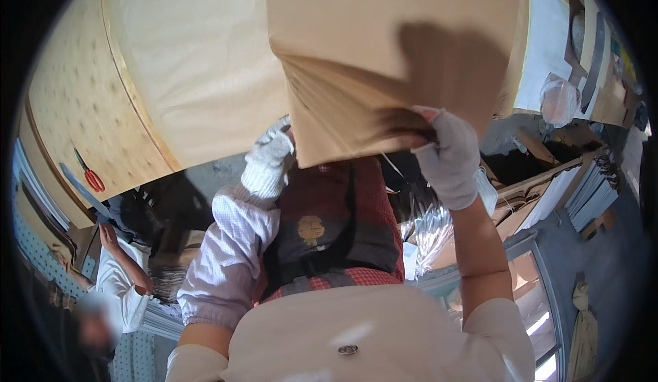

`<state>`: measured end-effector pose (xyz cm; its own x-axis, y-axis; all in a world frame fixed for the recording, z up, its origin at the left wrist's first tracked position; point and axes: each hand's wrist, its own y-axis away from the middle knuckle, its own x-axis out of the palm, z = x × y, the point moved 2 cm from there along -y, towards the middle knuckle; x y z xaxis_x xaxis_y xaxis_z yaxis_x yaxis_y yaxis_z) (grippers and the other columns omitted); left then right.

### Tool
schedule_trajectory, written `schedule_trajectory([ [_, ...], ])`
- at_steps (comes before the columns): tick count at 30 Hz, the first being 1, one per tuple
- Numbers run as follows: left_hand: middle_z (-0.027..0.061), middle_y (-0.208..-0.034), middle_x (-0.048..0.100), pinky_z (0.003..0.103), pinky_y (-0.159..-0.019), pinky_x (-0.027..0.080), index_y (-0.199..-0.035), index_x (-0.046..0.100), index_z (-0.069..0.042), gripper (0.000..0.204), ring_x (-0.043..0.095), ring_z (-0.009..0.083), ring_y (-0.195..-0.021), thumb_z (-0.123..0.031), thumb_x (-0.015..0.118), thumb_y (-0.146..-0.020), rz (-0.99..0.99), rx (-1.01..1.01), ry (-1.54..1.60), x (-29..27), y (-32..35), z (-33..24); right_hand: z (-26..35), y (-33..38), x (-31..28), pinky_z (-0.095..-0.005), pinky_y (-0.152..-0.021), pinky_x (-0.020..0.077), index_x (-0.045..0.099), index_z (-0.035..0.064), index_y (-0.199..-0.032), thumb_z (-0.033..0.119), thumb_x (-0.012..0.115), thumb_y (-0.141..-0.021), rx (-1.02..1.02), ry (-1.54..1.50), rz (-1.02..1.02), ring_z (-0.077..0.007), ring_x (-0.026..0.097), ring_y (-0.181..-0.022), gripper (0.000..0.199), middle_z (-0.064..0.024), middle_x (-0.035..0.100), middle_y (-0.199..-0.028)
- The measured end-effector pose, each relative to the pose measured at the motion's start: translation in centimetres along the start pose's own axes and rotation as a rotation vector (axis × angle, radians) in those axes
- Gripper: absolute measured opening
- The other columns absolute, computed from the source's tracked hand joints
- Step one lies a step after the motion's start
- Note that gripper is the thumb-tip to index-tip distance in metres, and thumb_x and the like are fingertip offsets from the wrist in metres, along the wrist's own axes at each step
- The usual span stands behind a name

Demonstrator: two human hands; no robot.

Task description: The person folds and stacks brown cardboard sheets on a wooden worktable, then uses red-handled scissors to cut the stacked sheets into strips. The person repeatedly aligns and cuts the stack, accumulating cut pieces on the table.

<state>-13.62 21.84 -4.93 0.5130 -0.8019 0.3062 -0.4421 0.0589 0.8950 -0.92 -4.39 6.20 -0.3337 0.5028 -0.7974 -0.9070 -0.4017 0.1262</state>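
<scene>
A stack of large brown paper sheets [384,5] covers the middle of the table, its near left corner lifted and fanned into creases. My left hand [269,156], in a white knitted glove, is closed at the left edge of that corner; its fingertips are partly hidden by the paper. My right hand [445,152], in a white glove with bare fingertips, is closed round a dark, blurred object [401,123] whose kind I cannot make out. It lies against the fanned sheets near their front edge. A pale, smooth sheet [195,60] lies to the left of the brown stack.
Red-handled scissors [92,178] and a long blade [79,183] lie on the wooden board [75,101] at the left. A plastic-wrapped clear container [559,99] stands at the right. Below the table are boxes [521,197] and bundles. Another person [123,279] works at the lower left.
</scene>
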Motion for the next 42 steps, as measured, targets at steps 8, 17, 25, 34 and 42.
schedule_trajectory([
  [8, 0.0092, -0.111, 0.066, 0.031, -0.084, 0.055, -0.124, 0.056, 0.001, 0.040, 0.065, 0.0182, -0.095, -0.020, 0.065, -0.092, 0.232, 0.030, 0.194, -0.8, -0.6, 0.2, -1.3, -0.4, 0.4, -0.0384, -0.064, 0.0500, 0.063, 0.0018, -0.091, 0.013, 0.076, -0.068, 0.220, -0.200, 0.122, -0.0372, 0.064, -0.073, 0.029, -0.0174, 0.062, -0.075],
  [17, 0.0124, -0.115, 0.065, 0.038, -0.090, 0.054, -0.124, 0.055, 0.004, 0.046, 0.065, 0.0238, -0.103, -0.019, 0.068, -0.087, 0.400, 0.102, 0.222, -2.6, -2.8, 1.7, -2.2, -0.5, 0.7, -0.0323, -0.065, 0.0504, 0.063, -0.0012, -0.094, 0.009, 0.074, -0.072, 0.266, -0.350, 0.136, -0.0307, 0.065, -0.070, 0.027, -0.0165, 0.064, -0.079],
  [25, 0.0099, -0.107, 0.067, 0.036, -0.085, 0.055, -0.117, 0.058, 0.001, 0.033, 0.066, 0.0217, -0.095, -0.020, 0.062, -0.093, 0.242, 0.015, 0.200, -0.4, -1.6, 0.8, -3.2, 0.8, 1.9, -0.0285, -0.072, 0.0505, 0.065, -0.0034, -0.100, 0.008, 0.073, -0.074, 0.299, -0.501, 0.172, -0.0188, 0.066, -0.076, 0.030, -0.0113, 0.068, -0.088],
  [34, 0.0132, -0.116, 0.062, 0.034, -0.084, 0.053, -0.124, 0.052, 0.000, 0.044, 0.063, 0.0218, -0.102, -0.035, 0.051, -0.097, 0.171, 0.014, -0.010, -1.8, -2.6, 0.6, -5.9, -0.4, 2.8, -0.0267, -0.078, 0.0474, 0.066, -0.0002, -0.111, 0.034, 0.073, -0.081, 0.558, -0.432, 0.166, -0.0193, 0.064, -0.083, 0.046, -0.0124, 0.067, -0.086],
  [42, 0.0166, -0.114, 0.065, 0.037, -0.085, 0.055, -0.126, 0.053, 0.002, 0.049, 0.064, 0.0252, -0.103, -0.038, 0.053, -0.098, 0.073, -0.013, 0.102, 1.8, -0.3, -0.8, -5.6, -0.5, 2.5, -0.0350, -0.074, 0.0460, 0.061, 0.0005, -0.102, 0.042, 0.060, -0.089, 0.439, -0.300, 0.263, -0.0293, 0.060, -0.078, 0.043, -0.0163, 0.061, -0.081],
])
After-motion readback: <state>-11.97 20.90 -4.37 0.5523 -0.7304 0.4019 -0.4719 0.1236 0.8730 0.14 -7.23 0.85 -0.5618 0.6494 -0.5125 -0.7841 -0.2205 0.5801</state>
